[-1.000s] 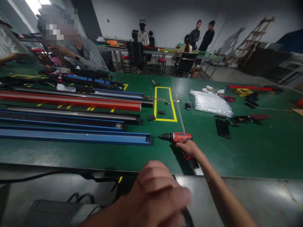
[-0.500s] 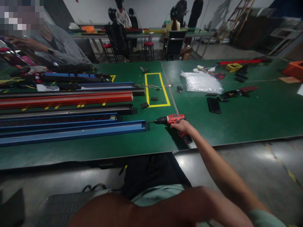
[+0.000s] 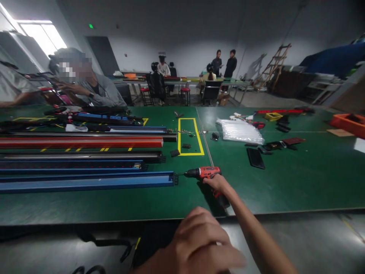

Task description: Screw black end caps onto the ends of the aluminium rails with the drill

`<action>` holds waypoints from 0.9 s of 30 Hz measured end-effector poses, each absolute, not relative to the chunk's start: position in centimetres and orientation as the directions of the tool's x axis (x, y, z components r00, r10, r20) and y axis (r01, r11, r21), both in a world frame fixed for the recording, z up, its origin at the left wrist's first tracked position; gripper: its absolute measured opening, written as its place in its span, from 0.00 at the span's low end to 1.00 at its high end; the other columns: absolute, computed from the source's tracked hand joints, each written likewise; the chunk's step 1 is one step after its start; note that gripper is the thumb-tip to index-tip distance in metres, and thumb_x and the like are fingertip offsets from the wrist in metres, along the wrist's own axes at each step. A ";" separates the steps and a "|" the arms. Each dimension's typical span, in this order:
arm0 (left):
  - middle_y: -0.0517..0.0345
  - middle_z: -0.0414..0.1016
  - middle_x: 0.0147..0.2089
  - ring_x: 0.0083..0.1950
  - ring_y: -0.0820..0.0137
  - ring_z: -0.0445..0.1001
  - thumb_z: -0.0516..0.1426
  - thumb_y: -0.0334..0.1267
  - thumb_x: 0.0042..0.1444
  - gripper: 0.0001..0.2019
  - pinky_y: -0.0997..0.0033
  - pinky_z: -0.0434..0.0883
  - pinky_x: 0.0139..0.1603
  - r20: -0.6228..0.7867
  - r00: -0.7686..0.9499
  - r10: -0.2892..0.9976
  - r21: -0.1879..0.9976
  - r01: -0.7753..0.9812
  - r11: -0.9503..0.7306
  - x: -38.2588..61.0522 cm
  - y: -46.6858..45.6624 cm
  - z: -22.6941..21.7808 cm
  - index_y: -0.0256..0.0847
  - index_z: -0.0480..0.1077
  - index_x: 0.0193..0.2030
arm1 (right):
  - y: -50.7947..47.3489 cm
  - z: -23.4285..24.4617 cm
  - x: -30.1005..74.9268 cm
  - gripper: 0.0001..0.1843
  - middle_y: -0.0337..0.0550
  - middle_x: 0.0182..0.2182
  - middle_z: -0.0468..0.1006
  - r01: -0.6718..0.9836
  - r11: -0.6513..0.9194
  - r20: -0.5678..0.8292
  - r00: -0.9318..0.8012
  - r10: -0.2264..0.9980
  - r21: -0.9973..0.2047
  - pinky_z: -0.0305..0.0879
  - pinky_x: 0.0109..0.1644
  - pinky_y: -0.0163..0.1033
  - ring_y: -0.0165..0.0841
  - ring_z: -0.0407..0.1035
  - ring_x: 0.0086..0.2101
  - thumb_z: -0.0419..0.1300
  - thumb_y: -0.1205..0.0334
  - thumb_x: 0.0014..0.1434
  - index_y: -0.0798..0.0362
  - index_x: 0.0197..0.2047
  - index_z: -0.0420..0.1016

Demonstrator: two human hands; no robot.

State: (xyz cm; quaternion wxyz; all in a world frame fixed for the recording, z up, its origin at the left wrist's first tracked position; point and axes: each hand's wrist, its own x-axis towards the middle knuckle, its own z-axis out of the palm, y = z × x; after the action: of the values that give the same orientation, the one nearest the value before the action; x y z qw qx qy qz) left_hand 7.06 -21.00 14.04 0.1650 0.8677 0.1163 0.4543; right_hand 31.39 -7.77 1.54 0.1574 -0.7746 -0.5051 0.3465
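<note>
Bare tabletop right of drill, blue channel blocking left

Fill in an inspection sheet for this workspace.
Surface: green tabletop marked with a yellow tape rectangle.
Job's things: red-and-black power drill, bit pointing at the end of the nearest long blue channel; contact unclear.
Clutter: translucent plastic-wrapped bundle, flat black rectangular slab.
Hands: right hand grips the drill; left hand curled, blurred, nothing seen in it.
Cables: thin multicoloured wires behind the bundle.
Surroundings: two standing people, leaning wooden ladder.

An orange bin stands beside brown cardboard.
</note>
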 end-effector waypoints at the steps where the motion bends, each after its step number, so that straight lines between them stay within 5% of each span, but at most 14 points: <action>1: 0.55 0.76 0.37 0.39 0.66 0.76 0.57 0.37 0.62 0.08 0.62 0.75 0.44 0.736 0.547 0.398 0.420 0.092 -0.903 7.7 -20.2 13.6 0.44 0.71 0.48 | -7.7 1.5 31.4 0.13 0.41 0.22 0.75 0.681 -0.438 -0.374 0.252 0.893 -0.587 0.60 0.25 0.34 0.32 0.68 0.23 0.64 0.52 0.51 0.53 0.26 0.75; 6: 0.48 0.77 0.45 0.50 0.58 0.74 0.55 0.36 0.62 0.11 0.51 0.71 0.54 0.583 0.566 0.583 0.241 0.565 -0.789 6.6 -14.1 6.8 0.41 0.72 0.51 | -7.7 1.5 31.4 0.15 0.42 0.22 0.75 0.712 -0.432 -0.372 0.252 0.893 -0.553 0.59 0.26 0.34 0.32 0.69 0.24 0.64 0.50 0.53 0.54 0.26 0.76; 10: 0.41 0.73 0.56 0.59 0.51 0.69 0.57 0.45 0.62 0.21 0.47 0.68 0.59 0.514 0.338 0.789 0.221 0.836 -0.502 1.6 -8.4 2.3 0.39 0.68 0.58 | -7.6 1.6 31.4 0.14 0.42 0.23 0.76 0.706 -0.432 -0.382 0.242 0.892 -0.561 0.60 0.26 0.33 0.32 0.70 0.24 0.64 0.52 0.54 0.54 0.26 0.75; 16: 0.42 0.70 0.62 0.65 0.51 0.64 0.54 0.57 0.63 0.31 0.44 0.57 0.68 0.370 0.484 0.793 0.146 0.813 -0.564 -2.0 -3.8 0.5 0.39 0.62 0.67 | -7.5 0.7 31.7 0.14 0.41 0.23 0.76 0.701 -0.432 -0.371 0.250 0.894 -0.567 0.62 0.26 0.32 0.31 0.70 0.23 0.64 0.51 0.54 0.53 0.26 0.74; 22: 0.48 0.70 0.59 0.58 0.56 0.69 0.54 0.54 0.66 0.24 0.54 0.65 0.57 0.201 0.725 0.659 0.041 0.666 -0.745 -2.4 -2.2 0.1 0.57 0.63 0.67 | -7.6 0.6 31.9 0.13 0.41 0.21 0.75 0.657 -0.456 -0.415 0.232 0.880 -0.601 0.62 0.24 0.33 0.31 0.70 0.21 0.63 0.52 0.55 0.53 0.28 0.74; 27: 0.47 0.71 0.57 0.56 0.56 0.69 0.56 0.52 0.65 0.21 0.58 0.64 0.54 0.207 0.751 0.627 -0.076 0.651 -0.755 -2.4 -1.6 -0.5 0.61 0.67 0.64 | -7.7 0.9 31.8 0.14 0.41 0.22 0.76 0.671 -0.461 -0.403 0.255 0.879 -0.580 0.61 0.24 0.32 0.31 0.70 0.22 0.64 0.51 0.54 0.54 0.27 0.75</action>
State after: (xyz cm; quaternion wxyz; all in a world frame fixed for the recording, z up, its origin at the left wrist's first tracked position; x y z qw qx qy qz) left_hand -2.41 -1.65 -0.53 -0.0719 0.9329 0.3425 0.0847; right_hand 31.81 -7.69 0.92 0.1471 -0.7784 -0.4979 0.3530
